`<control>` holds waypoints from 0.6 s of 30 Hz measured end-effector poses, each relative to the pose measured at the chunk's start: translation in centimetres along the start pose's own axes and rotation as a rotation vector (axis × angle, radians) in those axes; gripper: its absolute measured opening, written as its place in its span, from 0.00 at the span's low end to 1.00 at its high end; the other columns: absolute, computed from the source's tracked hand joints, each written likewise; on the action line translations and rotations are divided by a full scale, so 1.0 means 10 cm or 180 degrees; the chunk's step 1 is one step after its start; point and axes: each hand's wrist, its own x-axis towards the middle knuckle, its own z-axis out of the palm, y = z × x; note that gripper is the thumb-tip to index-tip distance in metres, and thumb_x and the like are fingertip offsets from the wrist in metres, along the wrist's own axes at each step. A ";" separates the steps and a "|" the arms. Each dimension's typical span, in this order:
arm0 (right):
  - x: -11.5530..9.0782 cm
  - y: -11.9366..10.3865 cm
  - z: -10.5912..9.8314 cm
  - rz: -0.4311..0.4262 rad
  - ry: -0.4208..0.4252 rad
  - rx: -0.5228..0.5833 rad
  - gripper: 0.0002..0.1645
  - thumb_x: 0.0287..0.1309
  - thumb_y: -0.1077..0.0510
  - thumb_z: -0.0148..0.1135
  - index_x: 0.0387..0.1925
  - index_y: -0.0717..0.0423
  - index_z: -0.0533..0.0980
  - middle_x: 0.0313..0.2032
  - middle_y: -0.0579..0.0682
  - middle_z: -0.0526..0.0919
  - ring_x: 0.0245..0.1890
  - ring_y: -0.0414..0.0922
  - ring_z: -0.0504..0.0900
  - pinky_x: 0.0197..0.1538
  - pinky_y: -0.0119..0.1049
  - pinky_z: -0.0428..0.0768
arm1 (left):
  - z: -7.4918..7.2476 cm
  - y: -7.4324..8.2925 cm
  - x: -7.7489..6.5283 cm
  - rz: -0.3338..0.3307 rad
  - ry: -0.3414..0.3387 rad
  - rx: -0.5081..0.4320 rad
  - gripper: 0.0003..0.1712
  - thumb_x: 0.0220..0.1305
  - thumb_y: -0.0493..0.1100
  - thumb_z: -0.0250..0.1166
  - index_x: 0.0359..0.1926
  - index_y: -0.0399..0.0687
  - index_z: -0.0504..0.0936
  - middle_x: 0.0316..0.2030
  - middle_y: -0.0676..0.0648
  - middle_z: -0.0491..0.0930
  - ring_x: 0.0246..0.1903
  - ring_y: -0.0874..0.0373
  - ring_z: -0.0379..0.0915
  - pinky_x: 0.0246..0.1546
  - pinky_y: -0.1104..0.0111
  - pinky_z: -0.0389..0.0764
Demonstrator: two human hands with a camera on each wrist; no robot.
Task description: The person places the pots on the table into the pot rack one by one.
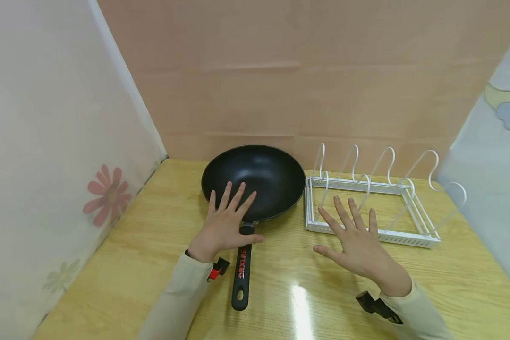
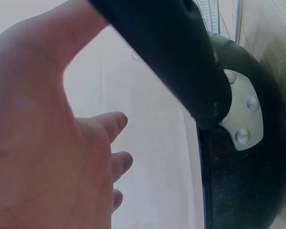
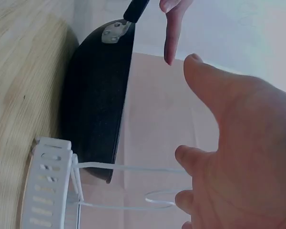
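Note:
A black wok stands on the wooden table, its handle with red lettering pointing toward me. My left hand hovers above the handle and the wok's near rim, fingers spread and holding nothing. In the left wrist view, the wok's handle passes close by the thumb, with a riveted metal bracket joining it to the pan. To the right, my right hand is held over the near edge of a white wire rack, fingers spread too. The right wrist view shows the rack beside the wok.
The rack's several upright wire loops rise to the right of the wok. A brown paper-like backdrop closes off the table's far side. Pale walls stand left and right, the left one bearing a red flower decal.

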 end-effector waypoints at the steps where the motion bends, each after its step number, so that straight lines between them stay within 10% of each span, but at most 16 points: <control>1: 0.00 0.00 -0.01 -0.0032 0.0007 0.0013 0.52 0.62 0.27 0.54 0.79 0.39 0.47 0.78 0.58 0.35 0.76 0.60 0.27 0.65 0.70 0.22 | 0.00 -0.01 0.00 0.0017 0.0050 -0.0004 0.61 0.55 0.78 0.60 0.80 0.59 0.45 0.78 0.44 0.34 0.75 0.41 0.19 0.67 0.37 0.26; 10: -0.04 -0.12 -0.04 -0.0499 -0.0023 0.1003 0.49 0.68 0.41 0.58 0.79 0.38 0.43 0.78 0.58 0.36 0.76 0.61 0.30 0.66 0.71 0.27 | 0.01 -0.17 -0.09 0.0049 0.0530 -0.0830 0.56 0.64 0.64 0.64 0.79 0.48 0.44 0.75 0.35 0.49 0.74 0.36 0.38 0.68 0.36 0.41; 18: -0.02 -0.37 0.19 -0.0633 -0.0921 0.2614 0.43 0.75 0.52 0.50 0.79 0.54 0.39 0.76 0.63 0.40 0.74 0.67 0.36 0.64 0.75 0.45 | 0.18 -0.36 -0.31 -0.0372 0.0361 -0.2456 0.41 0.67 0.46 0.66 0.70 0.34 0.55 0.56 0.35 0.64 0.58 0.40 0.61 0.55 0.48 0.68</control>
